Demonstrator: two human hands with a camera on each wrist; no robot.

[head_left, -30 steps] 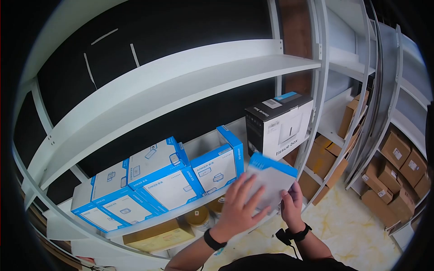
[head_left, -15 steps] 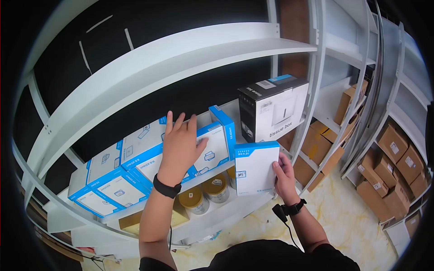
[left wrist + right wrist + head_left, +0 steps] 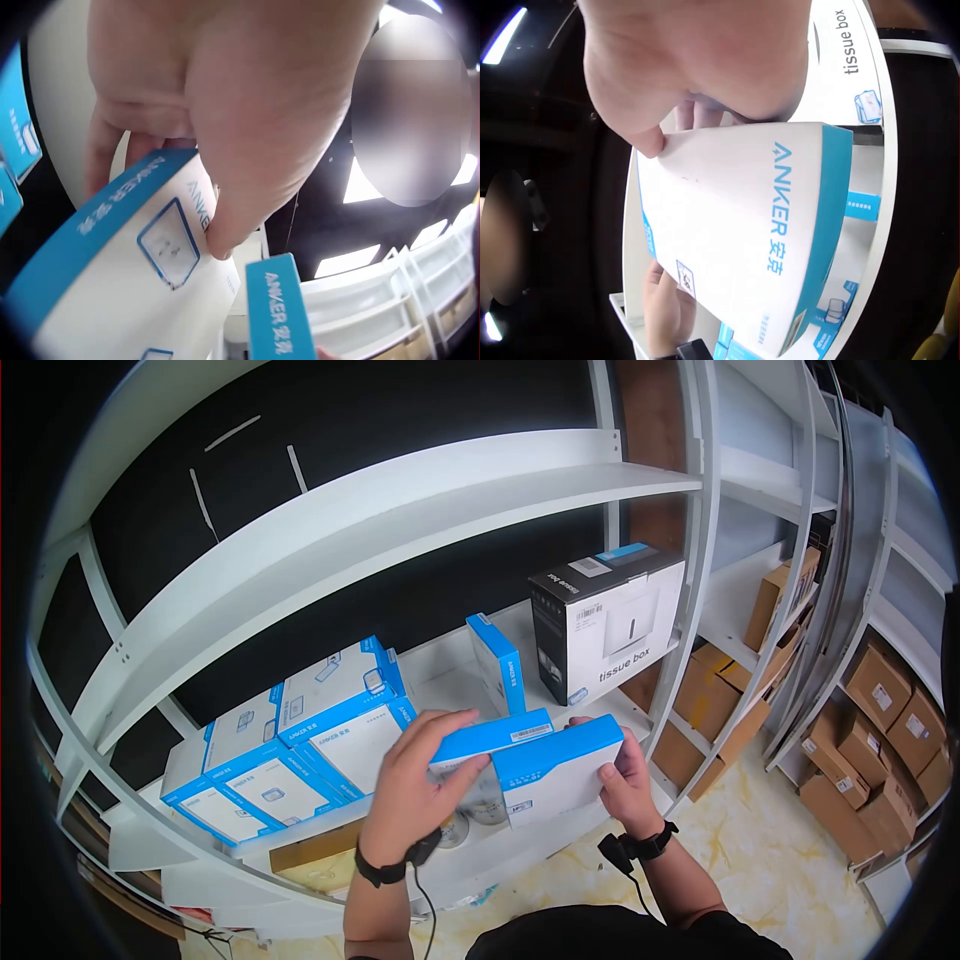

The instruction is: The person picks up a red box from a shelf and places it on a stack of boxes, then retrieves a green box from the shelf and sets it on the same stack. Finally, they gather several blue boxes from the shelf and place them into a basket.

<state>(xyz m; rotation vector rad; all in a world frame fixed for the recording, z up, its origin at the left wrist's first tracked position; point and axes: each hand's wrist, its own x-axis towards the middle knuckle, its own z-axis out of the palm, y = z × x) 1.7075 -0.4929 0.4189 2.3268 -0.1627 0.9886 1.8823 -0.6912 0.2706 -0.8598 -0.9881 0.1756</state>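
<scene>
My left hand (image 3: 415, 780) grips one end of a thin blue-and-white Anker box (image 3: 490, 736), its thumb on the near face. My right hand (image 3: 630, 785) pinches the right edge of a second Anker box (image 3: 558, 785), whose blue edge faces up. The two boxes overlap in the head view, in front of the shelf. Seen from the left wrist, fingers and thumb wrap the corner of the held Anker box (image 3: 120, 262). From the right wrist, the thumb presses the white face of the other box (image 3: 720, 217).
Several Anker boxes (image 3: 345, 745) stand in a row on the white shelf (image 3: 440, 680). A single narrow one (image 3: 497, 665) stands upright beside a tissue box carton (image 3: 620, 622). An upper shelf board (image 3: 420, 535) runs overhead. Brown cartons (image 3: 890, 760) fill racks at right.
My left hand left the right hand's box, reached to the shelf row and took another Anker box, now off the shelf beside the first. Bare shelf shows where it stood.
</scene>
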